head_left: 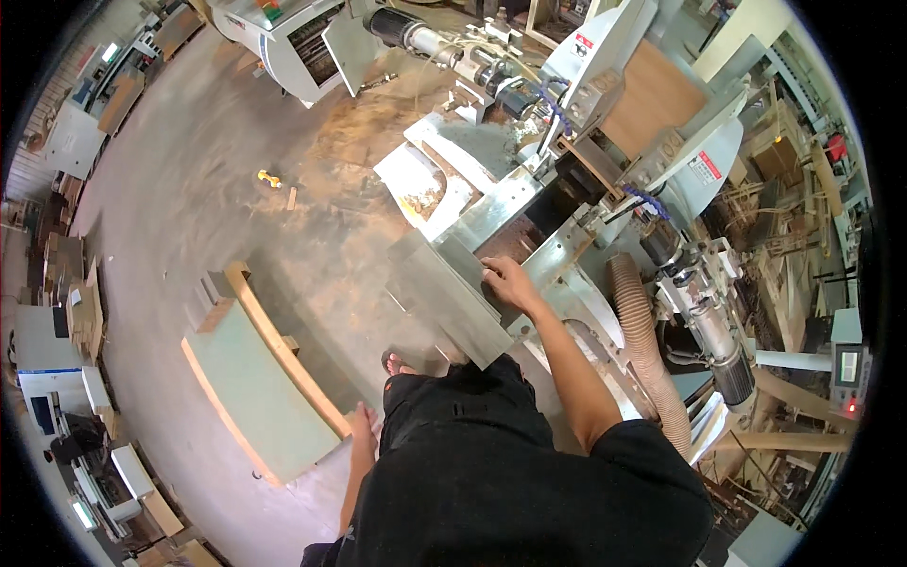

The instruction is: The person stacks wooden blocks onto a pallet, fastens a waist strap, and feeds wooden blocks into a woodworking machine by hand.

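My right hand [508, 283] has curled fingers at the edge of the flat grey plates [449, 298] at the front of a woodworking machine [510, 208]. Whatever those fingers grip, if anything, is hidden from view. Lower and to the left, my left hand [363, 425] is at the near end of a curved stand with a pale green top [265, 402] and wooden rails. Its fingers are partly hidden and blurred, so their grip does not show. Several wood blocks [212, 300] are grouped at the stand's far end.
A ribbed hose [635, 331] runs down the machine's right side, near my right arm. Motor units [709, 326] flank the machine. Wood scraps [779, 255] pile up at the right. A small yellow object [270, 179] lies on the dusty floor. Boards [85, 302] line the left.
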A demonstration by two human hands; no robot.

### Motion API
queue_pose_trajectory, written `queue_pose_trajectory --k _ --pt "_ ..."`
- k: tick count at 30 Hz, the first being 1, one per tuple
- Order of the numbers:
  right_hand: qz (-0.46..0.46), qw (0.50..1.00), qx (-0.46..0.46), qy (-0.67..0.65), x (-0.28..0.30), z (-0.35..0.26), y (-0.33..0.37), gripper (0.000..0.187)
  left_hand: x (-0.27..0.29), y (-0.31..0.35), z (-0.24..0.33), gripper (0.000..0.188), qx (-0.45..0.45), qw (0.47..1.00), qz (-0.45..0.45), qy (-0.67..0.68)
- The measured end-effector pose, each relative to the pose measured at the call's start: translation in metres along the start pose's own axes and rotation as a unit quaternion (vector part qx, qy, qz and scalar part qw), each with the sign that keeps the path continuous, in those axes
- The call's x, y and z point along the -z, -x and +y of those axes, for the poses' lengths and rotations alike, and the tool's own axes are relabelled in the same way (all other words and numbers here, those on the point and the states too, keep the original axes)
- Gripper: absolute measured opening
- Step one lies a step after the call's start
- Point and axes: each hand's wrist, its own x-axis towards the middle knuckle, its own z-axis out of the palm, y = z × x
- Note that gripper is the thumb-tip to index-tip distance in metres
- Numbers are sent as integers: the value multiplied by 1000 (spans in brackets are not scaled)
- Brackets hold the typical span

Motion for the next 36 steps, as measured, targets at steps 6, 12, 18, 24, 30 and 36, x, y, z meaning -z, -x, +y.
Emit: queue_pose_trajectory --k 6,12,18,24,30,36 --pt "168 976 -57 -129 16 -1 30 42 -43 16 79 33 -108 992 -59 26" --pt "220 955 -115 -165 23 14 72 43 -54 -15 59 37 -79 985 -131 -75" --pt "270 942 -109 -166 21 38 77 40 -33 -38 23 38 -68 970 -133 -191" --pt "327 942 -15 65 60 15 29 43 -24 -22 32 37 -23 991 -97 -94" --pt "289 898 -67 326 103 30 -74 47 -20 17 46 34 -40 995 -73 -54" --pt "231 836 -170 468 113 57 -115 33 0 21 12 45 -1 998 -52 -29"
